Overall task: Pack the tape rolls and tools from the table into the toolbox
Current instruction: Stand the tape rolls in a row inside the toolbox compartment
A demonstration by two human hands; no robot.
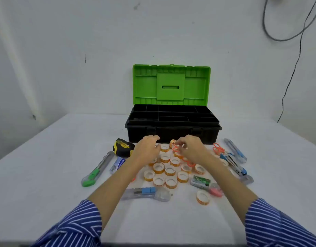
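Observation:
The black toolbox [173, 135] stands open at the back of the table, its green lid [171, 84] upright and its divided tray bare. Several small orange-and-white tape rolls [169, 171] lie in a cluster in front of it. My right hand [192, 150] pinches one tape roll [172, 143] tilted on edge just before the box. My left hand [147, 149] hovers over the cluster's left side with curled fingers holding nothing that I can see. A yellow-black tape measure [123, 147] sits left of that hand.
A green utility knife [96, 170] and a blue pack [117, 164] lie left. A blue-slider knife [146, 193] lies near me. Orange scissors [218, 148], blue knives [235, 152], a green staple box [200, 181], a pink item [216, 190] and a lone roll [203, 197] lie right.

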